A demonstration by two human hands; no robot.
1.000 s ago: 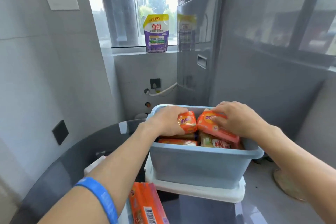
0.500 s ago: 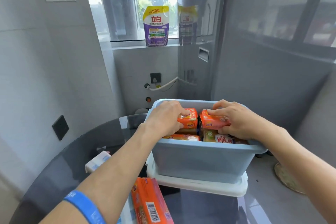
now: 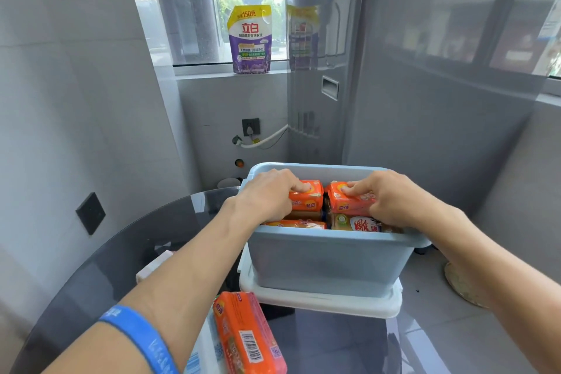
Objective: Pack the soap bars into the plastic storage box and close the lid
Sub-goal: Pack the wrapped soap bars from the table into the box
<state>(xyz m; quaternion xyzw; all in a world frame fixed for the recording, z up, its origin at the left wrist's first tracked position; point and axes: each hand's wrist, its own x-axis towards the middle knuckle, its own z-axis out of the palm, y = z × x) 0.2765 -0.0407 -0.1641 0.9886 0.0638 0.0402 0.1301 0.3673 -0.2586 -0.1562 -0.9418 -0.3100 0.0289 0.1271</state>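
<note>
The blue plastic storage box [image 3: 329,261] sits under both hands on its white lid [image 3: 321,302], long axis running left to right across the view, open mouth up; the lid lies flat beneath it, so closing is not yet possible. Packing looks like the step in hand, near its end, since the box appears nearly full. The left hand [image 3: 267,197] grips the left orange soap bar [image 3: 306,199] on the top layer, fingers curled over its upper face; the right hand [image 3: 394,196] grips the right orange soap bar [image 3: 349,202] likewise. Each bar lies with its long axis roughly left to right, printed face toward the camera, and the 2 sit just beside each other between the hands. Below the fingers, lower soap bars [image 3: 355,223] fill the box. Nearer than the left forearm, 1 orange soap pack [image 3: 249,337] lies outside, long axis pointing away from the person. Next, I judge: seat both bars below the rim, fetch that pack, then free the lid.
</note>
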